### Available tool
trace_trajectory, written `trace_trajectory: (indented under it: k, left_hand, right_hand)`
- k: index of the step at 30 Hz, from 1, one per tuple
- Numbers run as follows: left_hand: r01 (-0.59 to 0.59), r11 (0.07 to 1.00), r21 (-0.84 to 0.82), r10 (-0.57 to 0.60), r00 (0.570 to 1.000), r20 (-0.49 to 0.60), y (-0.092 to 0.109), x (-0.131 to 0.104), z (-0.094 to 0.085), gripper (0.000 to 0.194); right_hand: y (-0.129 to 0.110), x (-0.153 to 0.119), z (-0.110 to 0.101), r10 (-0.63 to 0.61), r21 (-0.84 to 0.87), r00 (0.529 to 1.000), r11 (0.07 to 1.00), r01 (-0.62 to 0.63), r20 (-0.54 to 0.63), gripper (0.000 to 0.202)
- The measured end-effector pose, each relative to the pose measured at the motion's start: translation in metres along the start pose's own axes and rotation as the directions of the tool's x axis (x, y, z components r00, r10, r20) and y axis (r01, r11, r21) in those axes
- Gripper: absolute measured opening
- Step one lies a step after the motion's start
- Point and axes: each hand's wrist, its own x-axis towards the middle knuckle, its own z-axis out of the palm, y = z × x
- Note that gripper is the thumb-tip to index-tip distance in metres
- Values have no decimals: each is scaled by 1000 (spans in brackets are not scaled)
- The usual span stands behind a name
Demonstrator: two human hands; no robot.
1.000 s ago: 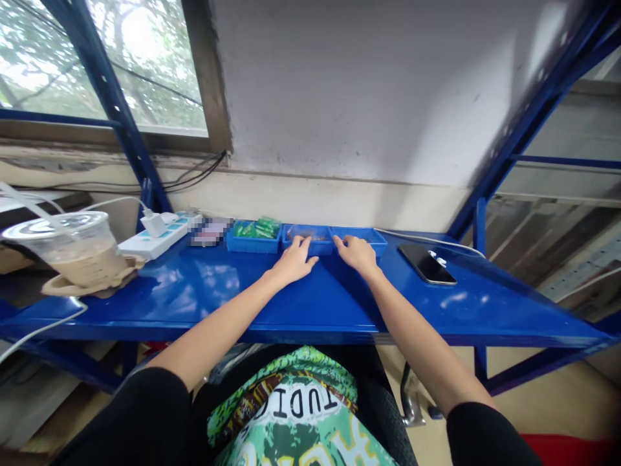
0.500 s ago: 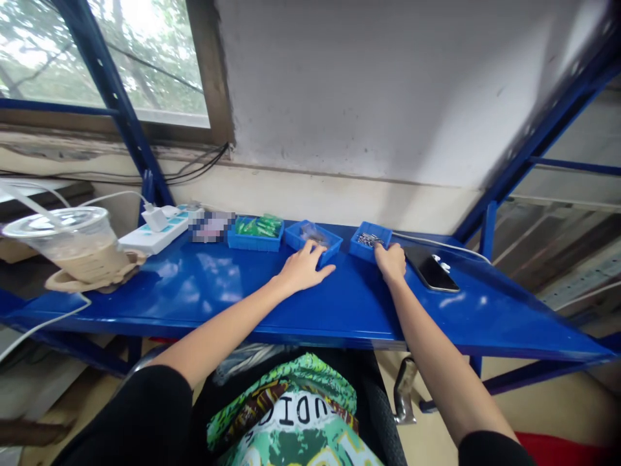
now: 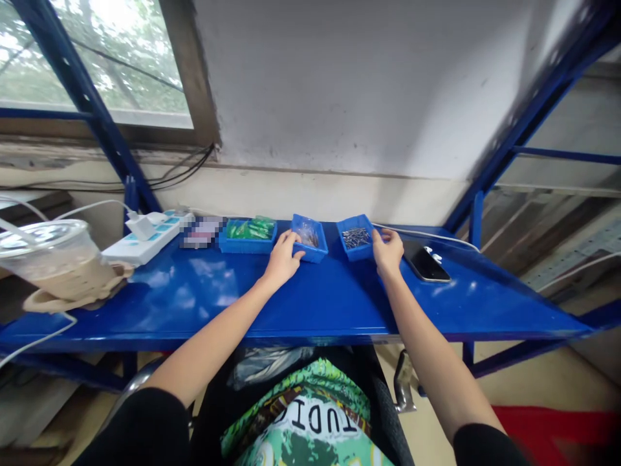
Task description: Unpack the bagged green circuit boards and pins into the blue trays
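My left hand (image 3: 285, 257) grips the left edge of the middle blue tray (image 3: 316, 254), which holds small pieces in clear plastic. At the right edge of another blue tray (image 3: 353, 253), full of small metal parts (image 3: 356, 237), my right hand (image 3: 387, 251) is closed on the rim. A third blue tray (image 3: 246, 246) with green packets (image 3: 251, 228) sits to the left of my left hand. All three trays stand along the back of the blue table (image 3: 320, 310).
A black phone (image 3: 429, 264) with small white items lies at the right. On the left are a pixelated object (image 3: 202, 232), a white power strip (image 3: 145, 238) and a lidded drink cup (image 3: 58, 259) in a holder. Blue frame posts rise at both sides.
The middle tray has turned, and my left hand has moved from over it to its left edge. The metal-parts tray has turned slightly, with my right hand still beside it. The view has shifted.
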Motion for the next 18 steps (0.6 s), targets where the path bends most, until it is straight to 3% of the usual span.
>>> trace_trajectory:
  k: [3, 6, 11, 18]
  left_hand:
    - [-92, 995, -23, 90, 992, -94, 4, 1, -4, 29]
    - [-158, 987, 19, 160, 979, -124, 10, -1, -6, 31]
    - [-216, 970, 114, 226, 970, -91, 23, -7, -3, 32]
    - [-185, 961, 205, 201, 978, -58, 28, 2, 0, 24]
  right_hand:
    - [-10, -9, -1, -31, 54, 999, 998, 29, 35, 54]
    - [-21, -21, -1, -157, 41, 984, 987, 154, 82, 47]
    - [-30, -34, -3, -295, 4, 948, 955, 297, 123, 39]
    - [-34, -42, -3, -380, -94, 915, 914, 394, 137, 36]
